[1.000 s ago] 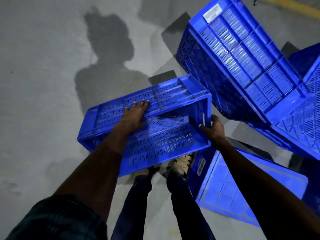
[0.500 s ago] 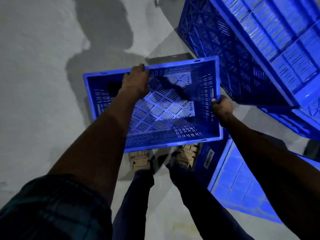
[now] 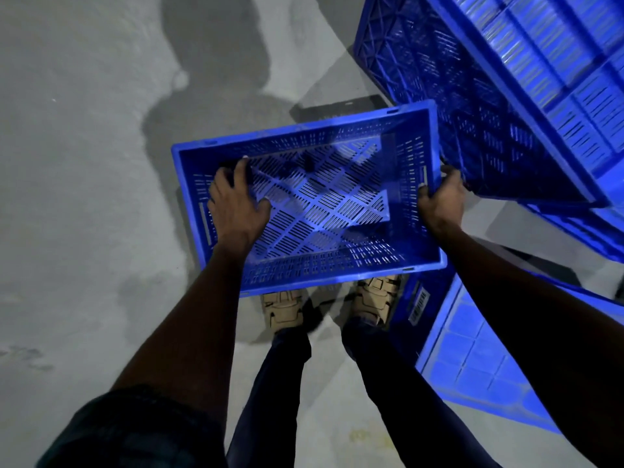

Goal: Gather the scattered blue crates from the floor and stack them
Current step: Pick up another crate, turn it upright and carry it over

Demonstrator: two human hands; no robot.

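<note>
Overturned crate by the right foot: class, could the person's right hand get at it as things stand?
Probably not yet: the right hand grips the held crate's end wall, though nothing blocks the overturned crate.

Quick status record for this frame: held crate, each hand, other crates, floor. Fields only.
held crate: blue crate, open side up, in front of the person, above the feet
left hand: left hand inside the crate near its left wall; grip unclear
right hand: right hand grips the right rim
other crates: tilted crate at right; overturned crate lower right
floor: grey concrete floor

Dark sleeve (image 3: 135, 430), dark trousers (image 3: 270, 383) (tan shoes (image 3: 282, 310)).
</note>
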